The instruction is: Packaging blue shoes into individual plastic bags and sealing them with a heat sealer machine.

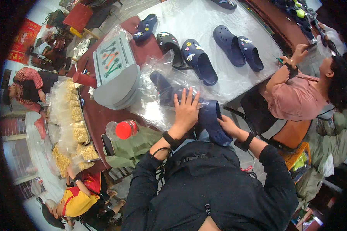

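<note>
My left hand (186, 111) lies with its fingers spread over a clear plastic bag (152, 98), pressing on its near right part. Inside the bag a navy clog (164, 86) shows through the film. Just right of it, close to my body, my right hand (229, 127) grips a second navy clog (211, 123) by its side, fingers partly hidden behind it. Beyond my hands stand a navy clog with charms (200, 61) and a dark clog (170, 48), also with charms. A plain navy clog (228, 44) and a charmed one (251, 54) are farther right.
Grey panels (117, 90) and a tray with coloured shapes (112, 57) occupy the table's left. A red-lidded jar (124, 130) sits on green cloth (129, 150). Filled bags (75, 123) line the far left. A co-worker (297, 92) sits at right; others work at left.
</note>
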Motion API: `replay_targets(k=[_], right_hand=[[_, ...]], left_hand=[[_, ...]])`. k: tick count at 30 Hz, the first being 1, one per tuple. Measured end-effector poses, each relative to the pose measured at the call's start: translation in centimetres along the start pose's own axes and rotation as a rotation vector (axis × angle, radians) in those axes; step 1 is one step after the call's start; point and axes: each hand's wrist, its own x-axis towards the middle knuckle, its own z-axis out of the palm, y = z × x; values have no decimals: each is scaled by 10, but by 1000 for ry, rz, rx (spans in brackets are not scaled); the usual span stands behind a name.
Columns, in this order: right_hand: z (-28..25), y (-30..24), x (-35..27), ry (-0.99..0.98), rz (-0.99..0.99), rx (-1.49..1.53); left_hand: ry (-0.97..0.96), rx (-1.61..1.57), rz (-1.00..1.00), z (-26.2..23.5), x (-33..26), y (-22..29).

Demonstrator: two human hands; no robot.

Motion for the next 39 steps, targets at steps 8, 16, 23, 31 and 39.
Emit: replay_targets(k=[8,16,23,31,39], right_hand=[[40,1,66,189,-212,-218],[63,-64,65,241,-360,-588],[57,-77,67,192,-418,-776],[61,-75,89,157,-512,-803],[67,-66,102,156,-482,-644]], left_hand=[[52,0,-54,-1,4,2],[136,-208,-57,-11,17,-16],[111,-126,-17,-18,18,-17],[195,-210,-14,-20,29,-7],[29,-279,126,-38,18,-13]])
